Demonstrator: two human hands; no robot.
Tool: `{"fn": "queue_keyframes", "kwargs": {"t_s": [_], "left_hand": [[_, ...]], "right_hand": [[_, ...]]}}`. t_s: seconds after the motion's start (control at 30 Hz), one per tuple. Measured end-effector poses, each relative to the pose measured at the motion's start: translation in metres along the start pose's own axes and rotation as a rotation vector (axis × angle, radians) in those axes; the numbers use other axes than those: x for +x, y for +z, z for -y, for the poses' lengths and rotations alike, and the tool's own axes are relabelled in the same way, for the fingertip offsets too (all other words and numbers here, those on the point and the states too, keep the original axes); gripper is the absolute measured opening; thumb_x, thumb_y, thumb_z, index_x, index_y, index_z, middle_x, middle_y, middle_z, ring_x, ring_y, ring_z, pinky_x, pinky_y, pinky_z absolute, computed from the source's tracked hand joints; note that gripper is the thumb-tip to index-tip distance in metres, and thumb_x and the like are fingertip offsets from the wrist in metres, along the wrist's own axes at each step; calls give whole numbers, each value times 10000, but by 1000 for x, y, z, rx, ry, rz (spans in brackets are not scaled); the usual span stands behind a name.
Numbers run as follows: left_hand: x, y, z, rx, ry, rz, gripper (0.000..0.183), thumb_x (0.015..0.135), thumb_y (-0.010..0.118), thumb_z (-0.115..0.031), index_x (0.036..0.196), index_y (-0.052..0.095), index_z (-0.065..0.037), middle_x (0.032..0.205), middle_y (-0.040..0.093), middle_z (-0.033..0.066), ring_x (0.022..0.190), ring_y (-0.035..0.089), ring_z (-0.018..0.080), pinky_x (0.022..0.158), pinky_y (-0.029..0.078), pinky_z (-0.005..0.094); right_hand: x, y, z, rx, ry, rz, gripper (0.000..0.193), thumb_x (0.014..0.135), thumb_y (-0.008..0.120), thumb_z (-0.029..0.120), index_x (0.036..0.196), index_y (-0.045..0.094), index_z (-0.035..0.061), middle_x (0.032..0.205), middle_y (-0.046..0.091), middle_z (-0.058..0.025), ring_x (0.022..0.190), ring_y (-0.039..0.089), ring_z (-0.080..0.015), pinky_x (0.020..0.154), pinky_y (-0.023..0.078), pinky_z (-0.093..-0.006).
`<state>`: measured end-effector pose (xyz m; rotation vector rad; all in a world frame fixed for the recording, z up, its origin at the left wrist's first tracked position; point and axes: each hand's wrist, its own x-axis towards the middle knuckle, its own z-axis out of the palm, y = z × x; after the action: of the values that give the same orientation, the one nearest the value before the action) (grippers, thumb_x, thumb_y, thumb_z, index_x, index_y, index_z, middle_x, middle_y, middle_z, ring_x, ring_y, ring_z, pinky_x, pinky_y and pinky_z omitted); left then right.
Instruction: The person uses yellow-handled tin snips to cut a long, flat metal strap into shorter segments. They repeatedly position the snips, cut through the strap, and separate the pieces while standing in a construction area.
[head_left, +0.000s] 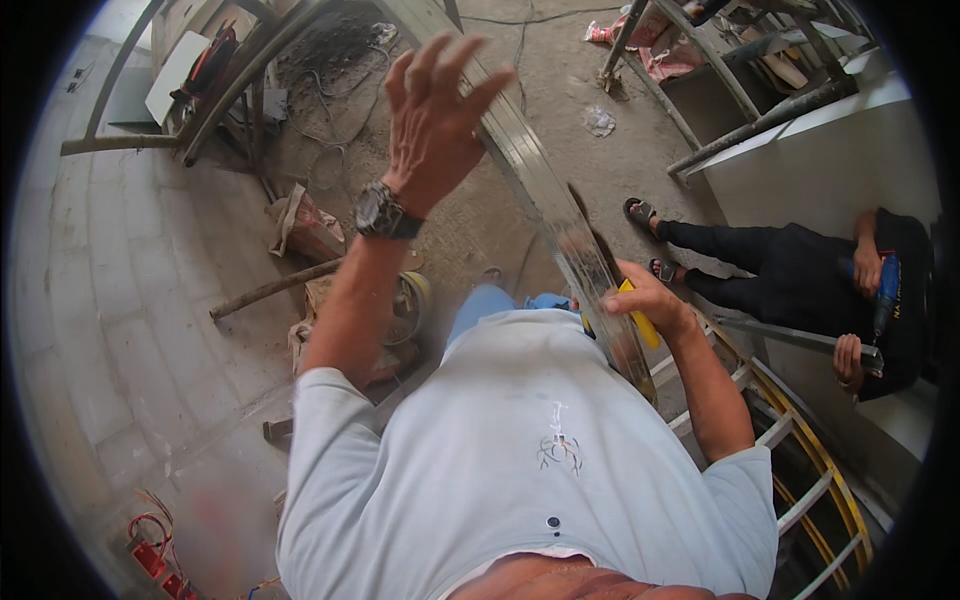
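Observation:
My left hand point(440, 120) is raised beside the upper part of a long, pale metal channel point(525, 175). Its fingers are spread, somewhat blurred, and hold nothing. The channel runs slantwise from the top of the view down to my right side. At its lower part, my right hand point(650, 300) is closed round a yellow-handled tool point(642, 318). My fingers and the channel hide much of this tool, so its exact kind cannot be told. A dark, narrow, curved shape point(592, 228) shows along the channel's right edge, just above my right hand.
On the right, another person point(790, 265) holds a blue drill point(886, 290) and a metal bar point(790, 334). A yellow-edged ladder point(800, 430) stands at lower right. Scaffold pipes point(640, 70) stand at upper right. A bucket point(412, 305) and a torn sack point(308, 225) lie left of me.

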<state>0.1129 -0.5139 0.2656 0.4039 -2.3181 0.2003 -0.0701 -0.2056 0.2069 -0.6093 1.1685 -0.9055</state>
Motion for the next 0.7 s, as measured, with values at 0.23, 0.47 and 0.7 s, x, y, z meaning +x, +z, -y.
{"fn": "queue_keyframes", "kwargs": {"t_s": [0.23,0.47,0.7], "left_hand": [[-29,6,-22,-1379,-894,-346,676,986,740,-234,1551,428,-31,1393,610,245,1473,467,434,1161,459,643],[-27,-52,-10,-2030,-1126,-546,479,1143,470,-432,1431,504,-51,1311,634,171,1149,675,325,879,630,574],[-40,-32,1,-1615,-1451,-788,209,1095,641,-209,1257,569,-99,998,546,20,817,577,151,701,536,413]], "right_hand": [[-1,14,-1,57,-72,19,774,704,780,397,1316,641,-56,1188,728,-184,1135,683,-273,1062,490,-372],[-2,32,16,-28,-41,-84,782,748,783,325,1397,583,-63,1217,696,-139,1160,646,-222,1044,472,-321],[-1,50,5,-642,-614,-712,777,836,802,189,1507,505,-68,1323,668,-178,1276,630,-284,1127,457,-407]]}}
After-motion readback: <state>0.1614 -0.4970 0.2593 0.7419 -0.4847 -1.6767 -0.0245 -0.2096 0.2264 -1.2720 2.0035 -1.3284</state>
